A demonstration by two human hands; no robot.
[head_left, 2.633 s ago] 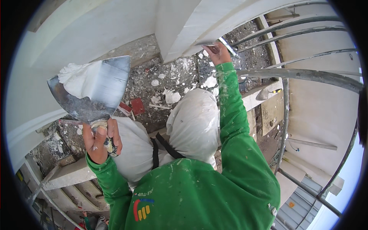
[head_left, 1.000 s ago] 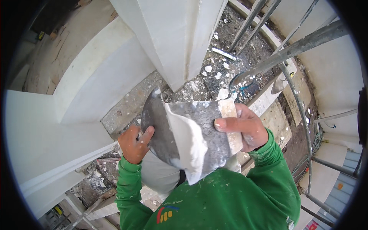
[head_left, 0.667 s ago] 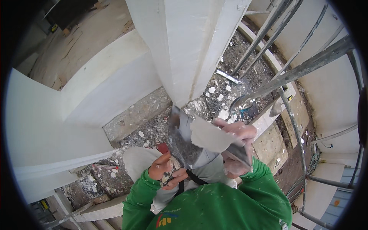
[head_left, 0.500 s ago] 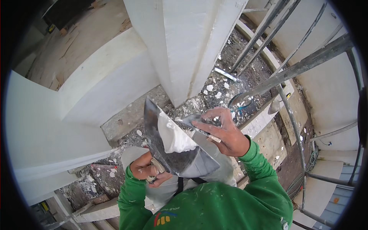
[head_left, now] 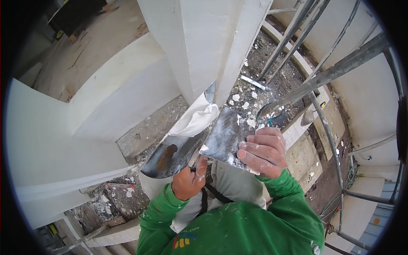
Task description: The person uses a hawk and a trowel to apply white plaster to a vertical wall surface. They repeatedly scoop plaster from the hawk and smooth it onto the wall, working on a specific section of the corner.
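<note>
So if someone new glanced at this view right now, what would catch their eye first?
Most likely the two metal blades crossed at centre: the left hand grips a broad hawk-like blade carrying a lump of white plaster, while the right hand holds a wide putty knife against it. Next, the pale white column rising just above, and the grey scaffold tubes at upper right over rubble-strewn ground.

Green long-sleeved top, white plaster specks across chest and both sleeves. Ribbed cuffs at wrists. Small multicoloured emblem on chest: red, yellow, blue bars, tiny lettering above. Pale grey-white trousers, dusty. Dark strap running down over trousers from waist. Left hand bare, plaster smears on fingers. Right hand bare, white-dusted knuckles and nails. Small round button at right hem.
</note>
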